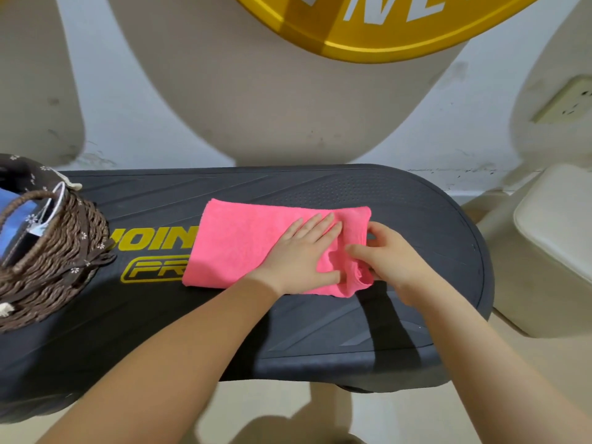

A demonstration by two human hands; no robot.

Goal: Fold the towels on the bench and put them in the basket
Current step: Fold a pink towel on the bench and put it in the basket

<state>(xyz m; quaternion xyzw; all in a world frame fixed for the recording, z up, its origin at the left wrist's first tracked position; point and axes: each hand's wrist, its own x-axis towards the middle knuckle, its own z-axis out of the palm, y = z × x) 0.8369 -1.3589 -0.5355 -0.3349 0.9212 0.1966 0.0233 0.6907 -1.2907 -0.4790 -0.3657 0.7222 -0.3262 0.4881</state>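
A pink towel (pixel 237 245), folded into a wide band, lies across the middle of the black bench (pixel 320 341). My left hand (pixel 301 254) presses flat on the towel's right half, fingers straight. My right hand (pixel 387 254) pinches the towel's right end, which is lifted and bunched up between thumb and fingers. A brown woven basket (pixel 61 251) with a rope handle stands at the bench's left end; blue cloth (pixel 19 216) shows inside it.
The bench carries yellow lettering (pixel 153 241) left of the towel. A white wall rises right behind the bench, with a yellow sign (pixel 368 30) above. A cream lidded bin (pixel 554 248) stands off the bench's right end. Beige floor shows below the front edge.
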